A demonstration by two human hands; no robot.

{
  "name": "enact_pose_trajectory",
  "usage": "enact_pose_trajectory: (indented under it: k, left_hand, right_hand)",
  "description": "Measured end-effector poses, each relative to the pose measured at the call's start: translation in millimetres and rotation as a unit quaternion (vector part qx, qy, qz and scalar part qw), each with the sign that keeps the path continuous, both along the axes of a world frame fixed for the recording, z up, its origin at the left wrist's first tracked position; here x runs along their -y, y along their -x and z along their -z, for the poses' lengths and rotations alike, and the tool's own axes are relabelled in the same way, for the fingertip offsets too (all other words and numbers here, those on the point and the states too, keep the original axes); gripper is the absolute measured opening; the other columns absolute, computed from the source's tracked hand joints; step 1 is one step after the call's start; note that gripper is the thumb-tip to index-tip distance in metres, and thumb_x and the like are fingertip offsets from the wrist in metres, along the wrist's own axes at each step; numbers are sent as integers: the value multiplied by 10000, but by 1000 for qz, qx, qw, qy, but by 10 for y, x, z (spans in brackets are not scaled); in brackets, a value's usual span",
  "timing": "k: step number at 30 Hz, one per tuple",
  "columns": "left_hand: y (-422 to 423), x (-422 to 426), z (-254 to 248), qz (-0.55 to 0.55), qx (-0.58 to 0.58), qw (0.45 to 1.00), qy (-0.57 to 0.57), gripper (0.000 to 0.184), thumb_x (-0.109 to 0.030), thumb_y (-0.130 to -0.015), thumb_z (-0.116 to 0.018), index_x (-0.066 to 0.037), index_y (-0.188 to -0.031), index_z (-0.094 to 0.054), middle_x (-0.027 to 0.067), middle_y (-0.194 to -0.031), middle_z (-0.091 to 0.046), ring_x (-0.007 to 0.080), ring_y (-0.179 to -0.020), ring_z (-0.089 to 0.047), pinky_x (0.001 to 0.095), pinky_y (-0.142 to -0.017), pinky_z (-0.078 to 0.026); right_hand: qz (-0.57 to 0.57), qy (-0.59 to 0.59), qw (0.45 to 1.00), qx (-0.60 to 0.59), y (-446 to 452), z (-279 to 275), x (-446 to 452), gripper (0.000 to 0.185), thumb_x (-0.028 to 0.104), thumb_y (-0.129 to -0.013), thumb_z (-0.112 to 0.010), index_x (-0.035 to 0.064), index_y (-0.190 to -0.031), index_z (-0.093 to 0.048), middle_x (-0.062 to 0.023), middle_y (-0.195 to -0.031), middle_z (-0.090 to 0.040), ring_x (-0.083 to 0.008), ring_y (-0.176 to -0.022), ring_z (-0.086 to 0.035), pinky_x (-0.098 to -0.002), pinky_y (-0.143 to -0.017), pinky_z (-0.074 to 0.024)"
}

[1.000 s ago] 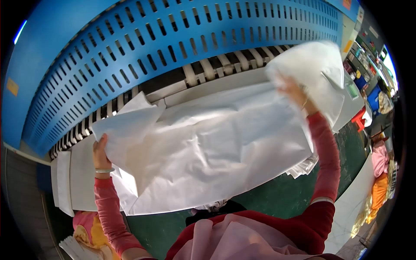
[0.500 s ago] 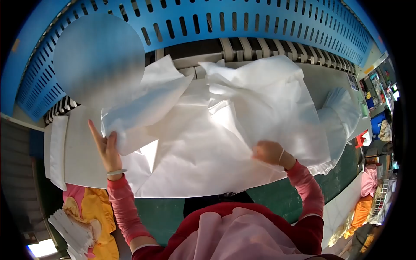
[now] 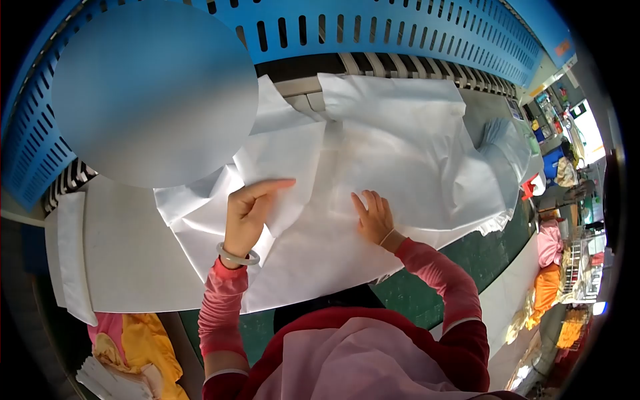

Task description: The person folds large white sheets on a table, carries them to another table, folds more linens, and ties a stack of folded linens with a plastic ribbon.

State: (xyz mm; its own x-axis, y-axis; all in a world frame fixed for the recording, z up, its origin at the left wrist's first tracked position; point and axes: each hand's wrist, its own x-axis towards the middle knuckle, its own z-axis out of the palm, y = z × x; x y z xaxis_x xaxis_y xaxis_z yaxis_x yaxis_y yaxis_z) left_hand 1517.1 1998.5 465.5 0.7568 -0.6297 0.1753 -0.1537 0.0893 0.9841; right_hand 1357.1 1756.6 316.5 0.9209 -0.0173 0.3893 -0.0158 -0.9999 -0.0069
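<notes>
A large white sheet of thin, shiny cloth-like material (image 3: 407, 153) is spread with creases and folds across the pale table. My left hand (image 3: 248, 212), with a pale bangle at the wrist, is over the sheet's folded left part. Its index finger stretches to the right, and its other fingers are partly hidden. My right hand (image 3: 375, 217) rests on the middle of the sheet, fingers apart and holding nothing. Beyond the sheet's right side lies a bunched stack of similar pale material (image 3: 505, 150).
A blue slotted guard (image 3: 373, 30) and striped rollers or belts run along the table's back. On the bare table's (image 3: 127, 260) left end lies a folded white strip (image 3: 73, 260). Yellow cloth (image 3: 150, 347) hangs at lower left. A blurred disc covers the upper left.
My left hand has moved right, bringing the sheet's left flap inward and down. My right hand has shifted left and opened from a pinch. The camera view has shifted slightly.
</notes>
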Motion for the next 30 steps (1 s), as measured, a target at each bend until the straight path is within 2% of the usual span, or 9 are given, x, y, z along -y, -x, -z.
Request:
enact_pose_trajectory:
  k: [6, 9, 11, 13, 18, 21, 25, 27, 30]
  left_hand:
    - [9, 102, -32, 72, 17, 997, 7, 362, 79, -750, -368, -18, -978, -633, -62, -649, -497, 1, -509, -287, 164, -459, -239]
    - [60, 163, -11, 97, 27, 995, 10, 327, 67, -756, -381, -8, -935, -644, -56, -642, -499, 1, -521, -305, 169, -459, -244]
    - [110, 211, -42, 92, 19, 996, 12, 287, 47, -768, -400, 2, -903, -649, -43, -652, -521, 1, -533, -330, 167, -465, -260]
    - [102, 307, -7, 102, 29, 994, 19, 230, 0, -791, -437, 13, -886, -647, -18, -695, -561, 6, -553, -363, 163, -486, -292]
    - [231, 809, -363, 116, 8, 989, 92, 316, -259, -848, -546, 44, -821, -631, -19, -627, -516, 34, -579, -385, 202, -489, -307]
    - [271, 1016, -648, 38, 23, 998, 44, 410, -343, -843, -548, 49, -732, -600, -13, -609, -486, 37, -585, -387, 211, -481, -302]
    - [372, 1034, -843, -16, -19, 998, 55, 477, -395, -841, -529, 24, -613, -535, 0, -589, -486, 47, -569, -394, 212, -483, -308]
    - [249, 1039, -710, -49, 12, 999, 8, 452, -374, -839, -516, 31, -640, -545, 42, -575, -498, 96, -554, -418, 253, -499, -341]
    - [-106, 1125, -415, -110, 66, 991, -40, 369, -312, -843, -466, 21, -718, -566, 117, -613, -545, 204, -530, -477, 322, -530, -384]
  right_hand:
    - [-52, 21, 997, -55, 17, -29, -59, 305, 99, -647, -553, 67, -950, -542, -42, -871, -524, -205, -803, -510, -359, -631, -393]
    - [-47, -1, 998, -34, -97, 459, 266, 133, 100, -666, -571, 94, -797, -550, -48, -693, -547, -214, -618, -534, -339, -536, -409]
    - [-8, -125, 986, 105, -312, 70, 441, 26, 88, -696, -547, 95, -690, -522, -70, -553, -505, -250, -488, -508, -353, -450, -395]
    - [56, -211, 972, 81, -462, -741, 636, 24, 98, -698, -531, 80, -696, -515, -98, -568, -531, -268, -486, -527, -351, -456, -413]
    - [-39, -222, 962, 156, -653, -2315, 264, 97, 75, -707, -572, 58, -803, -564, -92, -609, -547, -196, -505, -542, -292, -480, -422]
    - [-147, -129, 955, 224, -803, -2381, -65, 141, 56, -704, -559, 79, -842, -577, -80, -651, -577, -210, -564, -579, -307, -503, -437]
    - [-134, -262, 941, 170, -731, -2430, -213, 162, 64, -708, -569, 69, -869, -577, -85, -680, -594, -250, -606, -586, -320, -548, -460]
    - [-154, -332, 921, 136, -678, -2328, -183, 194, 76, -707, -587, 56, -899, -581, -99, -743, -605, -263, -663, -590, -312, -591, -470]
    - [-272, -272, 915, 121, -546, -2065, -37, 362, 94, -696, -624, 51, -1048, -552, -121, -985, -575, -263, -882, -558, -326, -762, -448]
